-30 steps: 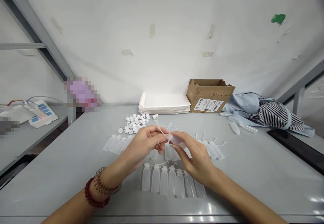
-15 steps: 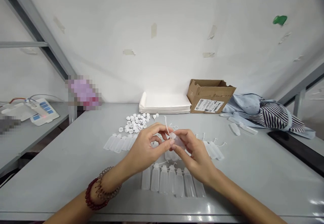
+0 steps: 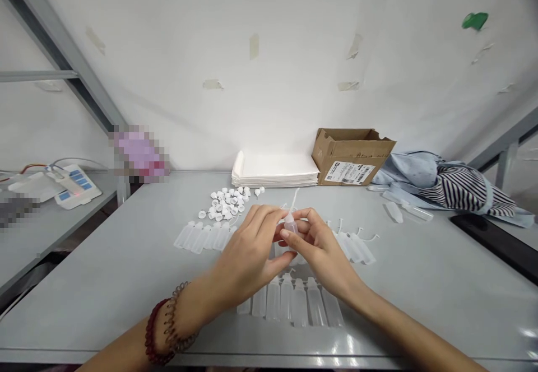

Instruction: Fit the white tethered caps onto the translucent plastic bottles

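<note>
My left hand (image 3: 252,249) and my right hand (image 3: 321,251) meet above the grey table (image 3: 126,271), both closed round one small translucent plastic bottle (image 3: 291,223). The bottle stands nearly upright, and its thin white nozzle (image 3: 295,197) points up and away. A row of several similar bottles (image 3: 300,302) lies flat on the table just below my hands. A second row of bottles (image 3: 202,236) lies to the left, and a third group with thin nozzles (image 3: 357,246) lies to the right. A heap of small white caps (image 3: 227,203) sits behind my left hand.
A stack of white sheets (image 3: 275,170) and an open cardboard box (image 3: 353,156) stand against the back wall. Crumpled blue and striped cloth (image 3: 454,187) lies at the right, with two loose bottles (image 3: 403,210) beside it. A white device (image 3: 69,184) rests on the neighbouring table at left.
Both hands have turned the bottle from lying sideways to nearly upright, so the nozzle now points up. My left fingers have closed further over the bottle's neck.
</note>
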